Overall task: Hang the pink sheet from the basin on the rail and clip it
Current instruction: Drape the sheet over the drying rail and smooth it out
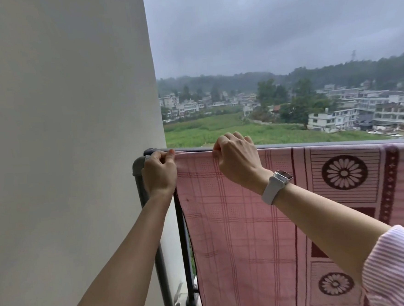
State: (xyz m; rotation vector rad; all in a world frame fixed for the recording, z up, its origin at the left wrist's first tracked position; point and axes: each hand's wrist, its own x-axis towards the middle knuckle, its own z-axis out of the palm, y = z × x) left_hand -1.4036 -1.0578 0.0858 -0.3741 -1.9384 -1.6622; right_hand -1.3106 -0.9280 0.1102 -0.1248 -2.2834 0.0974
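The pink sheet point(248, 221), checked with dark red flower panels, hangs over the grey balcony rail point(339, 142) and drapes down toward me. My left hand point(159, 172) pinches the sheet's top left corner at the rail's end. About a hand's width to the right, my right hand point(237, 157) grips the sheet's top edge over the rail; its wrist carries a white watch. No clip and no basin are in view.
A pale wall point(63, 138) rises close on the left, with a grey pipe point(154, 239) running down beside it. Dark rail posts point(186, 261) stand under the sheet's left edge. Beyond the rail lie fields, buildings and open air far below.
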